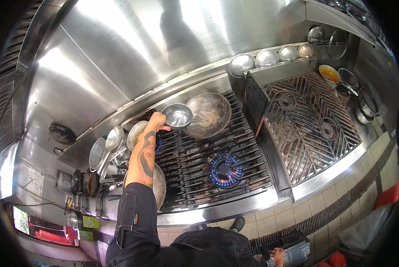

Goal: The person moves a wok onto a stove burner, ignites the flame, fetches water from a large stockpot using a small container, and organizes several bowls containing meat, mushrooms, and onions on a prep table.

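Observation:
My left hand (158, 121) grips the near left side of a small round metal bowl (177, 115), which looks like it could be a saucepan. The bowl is tilted over the left rim of a wide, worn metal pan (209, 113), and a streaky clear liquid appears to run into that pan. The wide pan rests on the black grates (192, 163) of a gas range. Low at the right, my right hand (277, 255) is closed beside a dark object (265, 251); whether it holds that object is unclear. My left forearm partly hides another large pan (160, 187).
A burner (226, 170) burns with a blue flame at the front; another flame (158, 144) shows near my forearm. Pans and a perforated skimmer (114, 138) crowd the left. A dark metal divider (255, 96) separates the range from a chargrill (313, 126). Round lids (241, 65) line the back ledge.

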Tool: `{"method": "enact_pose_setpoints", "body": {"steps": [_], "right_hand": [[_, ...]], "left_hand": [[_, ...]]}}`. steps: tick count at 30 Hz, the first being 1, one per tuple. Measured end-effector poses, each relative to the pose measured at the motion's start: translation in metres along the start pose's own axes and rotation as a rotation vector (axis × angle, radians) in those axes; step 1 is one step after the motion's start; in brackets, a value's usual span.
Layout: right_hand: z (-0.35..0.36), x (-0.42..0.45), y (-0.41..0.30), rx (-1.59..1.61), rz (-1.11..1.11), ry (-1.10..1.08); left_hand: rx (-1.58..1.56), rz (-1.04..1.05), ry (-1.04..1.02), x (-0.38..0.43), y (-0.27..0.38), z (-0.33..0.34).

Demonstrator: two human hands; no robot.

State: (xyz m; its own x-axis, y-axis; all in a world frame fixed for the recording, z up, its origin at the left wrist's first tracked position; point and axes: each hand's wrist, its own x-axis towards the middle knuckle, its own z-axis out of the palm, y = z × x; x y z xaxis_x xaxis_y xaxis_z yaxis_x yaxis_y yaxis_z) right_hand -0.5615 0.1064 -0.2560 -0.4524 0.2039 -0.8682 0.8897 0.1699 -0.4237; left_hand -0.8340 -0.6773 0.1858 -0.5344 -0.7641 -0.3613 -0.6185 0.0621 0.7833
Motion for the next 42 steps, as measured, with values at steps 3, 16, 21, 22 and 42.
{"method": "enact_pose_setpoints", "body": {"steps": [3,16,21,22,42], "right_hand": [[-0.004,-0.002,0.003,0.013,-0.07,-0.075],[-0.008,-0.014,-0.001,0.011,-0.097,-0.029],[-0.006,-0.001,0.012,0.072,-0.051,-0.012],[-0.005,0.001,0.02,0.089,-0.06,-0.002],[0.003,-0.006,0.018,-0.271,-0.237,0.21]], "left_hand": [[0.051,-0.016,0.044,0.019,-0.006,-0.007],[0.4,0.08,0.194,0.041,0.003,-0.005],[0.386,0.127,0.188,0.031,0.034,0.025],[0.531,0.263,0.256,0.027,0.048,0.043],[1.046,1.18,0.562,0.003,0.096,0.022]]}}
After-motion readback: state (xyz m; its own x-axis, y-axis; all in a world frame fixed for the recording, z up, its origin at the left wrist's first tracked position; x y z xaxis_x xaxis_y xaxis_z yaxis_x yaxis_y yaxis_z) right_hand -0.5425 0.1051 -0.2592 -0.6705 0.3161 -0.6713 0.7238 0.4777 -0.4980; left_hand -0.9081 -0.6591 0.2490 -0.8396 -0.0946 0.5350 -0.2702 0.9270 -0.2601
